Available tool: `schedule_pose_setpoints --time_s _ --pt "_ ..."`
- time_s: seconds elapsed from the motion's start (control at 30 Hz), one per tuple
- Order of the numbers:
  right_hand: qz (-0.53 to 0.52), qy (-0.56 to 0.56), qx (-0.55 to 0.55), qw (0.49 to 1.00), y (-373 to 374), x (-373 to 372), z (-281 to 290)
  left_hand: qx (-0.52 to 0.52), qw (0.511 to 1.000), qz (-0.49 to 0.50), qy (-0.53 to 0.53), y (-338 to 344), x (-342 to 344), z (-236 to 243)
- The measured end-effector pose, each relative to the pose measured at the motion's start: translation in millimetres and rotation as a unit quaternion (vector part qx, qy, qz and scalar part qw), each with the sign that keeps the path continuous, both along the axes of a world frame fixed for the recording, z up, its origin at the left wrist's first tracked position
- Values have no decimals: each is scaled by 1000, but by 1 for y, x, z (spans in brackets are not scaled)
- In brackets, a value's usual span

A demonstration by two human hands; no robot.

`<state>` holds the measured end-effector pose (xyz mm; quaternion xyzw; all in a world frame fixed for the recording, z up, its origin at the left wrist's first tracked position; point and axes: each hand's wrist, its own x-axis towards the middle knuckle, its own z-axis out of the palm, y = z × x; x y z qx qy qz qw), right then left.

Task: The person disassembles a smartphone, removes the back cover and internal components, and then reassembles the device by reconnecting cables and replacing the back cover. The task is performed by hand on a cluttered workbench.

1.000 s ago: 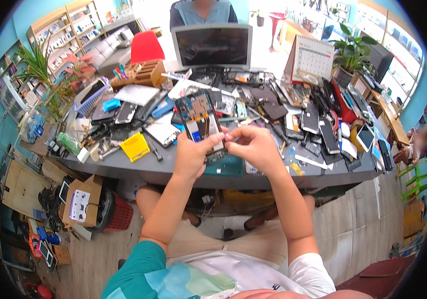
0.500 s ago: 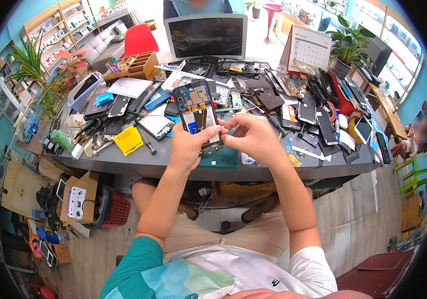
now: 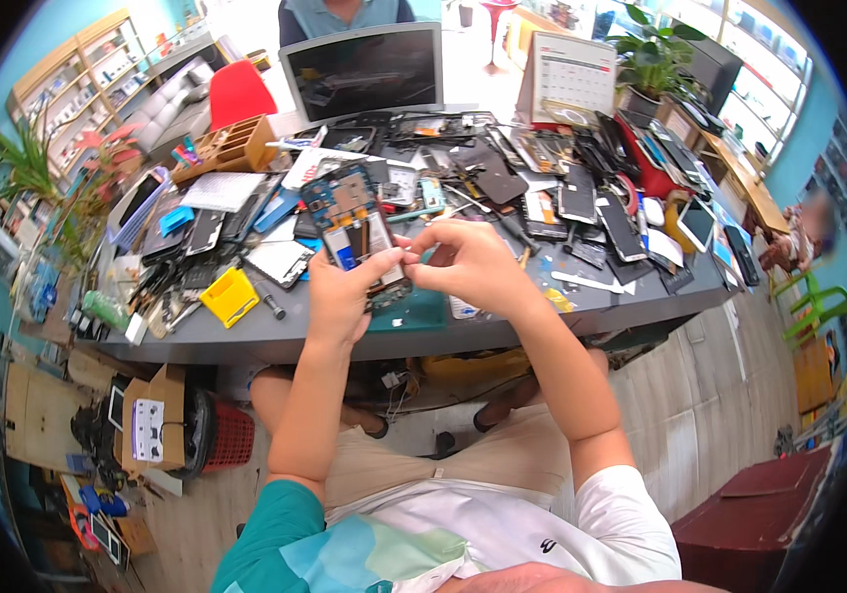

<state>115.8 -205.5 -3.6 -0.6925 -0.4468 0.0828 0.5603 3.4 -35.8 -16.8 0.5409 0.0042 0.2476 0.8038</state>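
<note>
I hold an opened phone [image 3: 342, 202] upright at a tilt, its circuit board and inner parts exposed, with my left hand [image 3: 339, 296] wrapped round its lower left side and the thumb across its front. My right hand [image 3: 458, 265] has thumb and index finger pinched together at the phone's lower right edge; whatever is between those fingertips is too small to make out. Below the phone lies a teal mat [image 3: 411, 316], and left of it are a yellow plastic piece [image 3: 229, 296] and a dark metal cylindrical tool [image 3: 273, 304].
Phones and parts crowd the grey desk [image 3: 581, 318], with a wooden organiser [image 3: 236, 148], a screen [image 3: 362, 69], a calendar [image 3: 571, 74] and a plant [image 3: 645, 54]. Someone [image 3: 344, 15] is behind the screen; another person [image 3: 799, 237] is far right. A red bin [image 3: 229, 435] stands below.
The whole view has shifted, so the desk and its contents appear further left and slightly higher. The phone and both hands have moved left in the picture, keeping much the same grip.
</note>
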Motion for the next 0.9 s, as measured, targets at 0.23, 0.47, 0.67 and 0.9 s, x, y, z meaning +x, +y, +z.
schedule_pose_setpoints --time_s 0.23,0.47,0.67,0.9 --pt "-6 16 -16 1000 -5 -2 3 4 1000 2 4 -3 0 4" --pt "0 29 -15 999 -6 -1 -1 -3 1000 0 12 -4 0 1" --pt "-12 30 2 999 -3 -4 8 -3 1000 17 6 2 2 0" --pt "4 76 26 997 -2 -6 1 -27 999 -6 16 2 2 -3"
